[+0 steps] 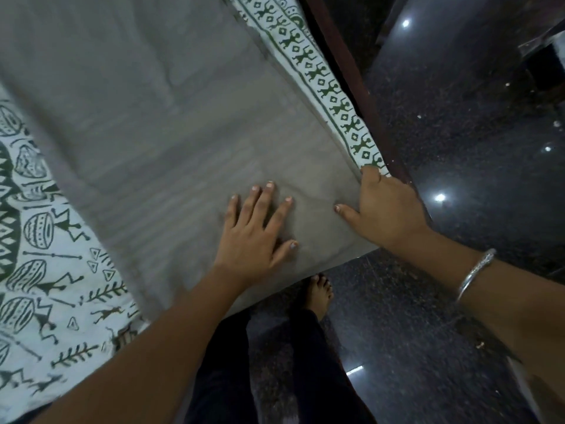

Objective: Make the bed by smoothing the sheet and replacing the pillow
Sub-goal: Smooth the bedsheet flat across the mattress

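Sheet (171,117), grey, mid-smoothing: your left hand (256,231) pressed flat, right hand (385,206) gripping its lower-right corner; tug taut next.

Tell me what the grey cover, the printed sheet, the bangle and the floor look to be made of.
Grey cover: soft matte woven cloth, probably cotton; it creases under the left hand.
Printed sheet: thin white cloth with dull green printed figures.
Bangle: silvery metal, by its bright sheen.
Floor: dark speckled polished stone, perhaps granite; it mirrors lights.
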Motion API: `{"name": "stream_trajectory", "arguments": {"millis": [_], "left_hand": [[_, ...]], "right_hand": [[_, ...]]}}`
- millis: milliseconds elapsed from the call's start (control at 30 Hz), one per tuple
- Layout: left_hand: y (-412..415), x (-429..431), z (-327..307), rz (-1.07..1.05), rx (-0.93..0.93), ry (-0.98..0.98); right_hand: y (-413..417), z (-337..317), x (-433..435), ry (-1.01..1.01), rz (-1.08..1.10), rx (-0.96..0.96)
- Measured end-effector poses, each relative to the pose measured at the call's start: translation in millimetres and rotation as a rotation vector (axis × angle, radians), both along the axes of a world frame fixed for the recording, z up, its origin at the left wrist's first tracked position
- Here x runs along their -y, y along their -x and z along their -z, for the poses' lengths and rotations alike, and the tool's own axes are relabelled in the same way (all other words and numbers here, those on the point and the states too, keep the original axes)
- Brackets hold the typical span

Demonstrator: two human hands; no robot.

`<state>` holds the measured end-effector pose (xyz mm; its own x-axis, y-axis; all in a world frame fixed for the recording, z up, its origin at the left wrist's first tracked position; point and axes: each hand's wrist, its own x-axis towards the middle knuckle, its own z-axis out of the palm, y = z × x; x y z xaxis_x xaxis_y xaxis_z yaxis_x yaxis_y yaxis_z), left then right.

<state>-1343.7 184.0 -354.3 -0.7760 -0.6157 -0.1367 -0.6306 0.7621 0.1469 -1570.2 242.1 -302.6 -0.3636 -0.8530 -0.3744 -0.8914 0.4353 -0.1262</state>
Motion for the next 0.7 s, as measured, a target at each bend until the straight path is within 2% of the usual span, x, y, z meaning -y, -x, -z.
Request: {"name": "stream_trajectory", "arguments": {"millis": [100,167,233,367,433,500,600,667,700], "left_hand": [[-33.3,-12.5,-4.2,-0.208,0.027,-0.009],[-54.7,-24.6,-9.2,-0.4,0.049,-0.003],[-71.1,-38.2,-16.4,-0.626,0.063,-0.02],[-86.5,-54.4,-30.5,-1.118,0.021,-0.111],[-87.8,-51.8,-39.3,-1.352,-0.037,-0.195],[-88.5,-44.7,-48.5,-1.509,-0.152,-0.29],[-91.5,-20.5,-70.3,-1.739,-0.507,-0.53],[-97.7,4.5,-93.5,-1.926,-0.799,-0.912],[-100.8,16.8,-108.6,-1.915,-0.887,-1.161]], "right_hand": [[-13.8,-7.0,12.6,0.003,-0.101,0.116],[-26.6,-6.1,15.3,0.037,-0.093,0.296],[-39.8,-9.1,16.4,0.007,0.108,0.605],[-69.6,-36.4,36.4,0.075,0.697,1.257],[-81.6,-54.6,58.4,0.094,0.854,1.41],[-94.8,-67.5,80.2,0.091,0.864,1.47],[-113.4,-81.5,110.8,0.122,0.891,1.544],[-120.0,-88.7,127.0,0.13,0.919,1.612],[-123.5,-91.4,135.2,0.134,0.915,1.654]]}}
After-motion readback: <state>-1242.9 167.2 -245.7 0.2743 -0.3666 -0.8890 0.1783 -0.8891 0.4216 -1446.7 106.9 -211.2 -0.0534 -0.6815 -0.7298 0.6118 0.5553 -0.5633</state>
